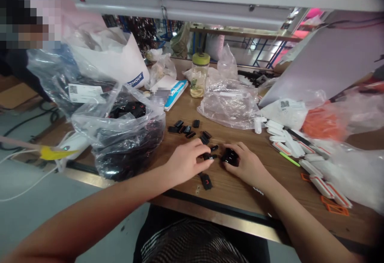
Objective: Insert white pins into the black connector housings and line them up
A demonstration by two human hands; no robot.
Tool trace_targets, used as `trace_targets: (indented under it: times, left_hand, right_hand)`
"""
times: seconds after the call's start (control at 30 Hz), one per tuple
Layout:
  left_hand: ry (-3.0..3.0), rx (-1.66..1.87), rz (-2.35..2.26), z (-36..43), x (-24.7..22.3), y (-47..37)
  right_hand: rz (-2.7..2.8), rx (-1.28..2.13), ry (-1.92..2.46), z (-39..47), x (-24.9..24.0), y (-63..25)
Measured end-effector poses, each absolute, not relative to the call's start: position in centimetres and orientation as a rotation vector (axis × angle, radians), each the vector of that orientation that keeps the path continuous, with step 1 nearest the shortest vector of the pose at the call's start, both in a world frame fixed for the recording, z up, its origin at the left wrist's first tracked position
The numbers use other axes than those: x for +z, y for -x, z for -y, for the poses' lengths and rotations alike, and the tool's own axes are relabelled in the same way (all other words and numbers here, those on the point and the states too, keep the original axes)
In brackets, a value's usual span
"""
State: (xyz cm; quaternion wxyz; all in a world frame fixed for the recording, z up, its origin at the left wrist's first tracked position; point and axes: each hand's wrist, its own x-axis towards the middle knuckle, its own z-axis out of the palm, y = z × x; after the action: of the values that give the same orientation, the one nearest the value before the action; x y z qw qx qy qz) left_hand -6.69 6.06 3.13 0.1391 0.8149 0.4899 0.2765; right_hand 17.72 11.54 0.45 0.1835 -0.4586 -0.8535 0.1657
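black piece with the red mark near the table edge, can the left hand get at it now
Probably yes: the red-marked black piece lies on the near side of the left hand, with nothing covering it, though that hand may need to release the small black part between its fingers.

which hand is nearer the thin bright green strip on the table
Right. The right hand is to the left of the bright green strip, apart from it; the left hand is farther left, beyond the right.
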Motion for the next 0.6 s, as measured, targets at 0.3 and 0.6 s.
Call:
trace_targets:
  times: [0.3, 0.6]
  left_hand:
    - [-2.103, 1.300, -2.550, -9.9, 14.4, 19.7]
    - [-2.348, 1.278, -2.407, -8.4, 13.0, 18.5]
  right_hand:
    - [2.414, 0.447, 1.369, -11.6, 0.2, -17.7]
    - [2.423, 0.464, 1.358, -11.7, 0.2, -17.7]
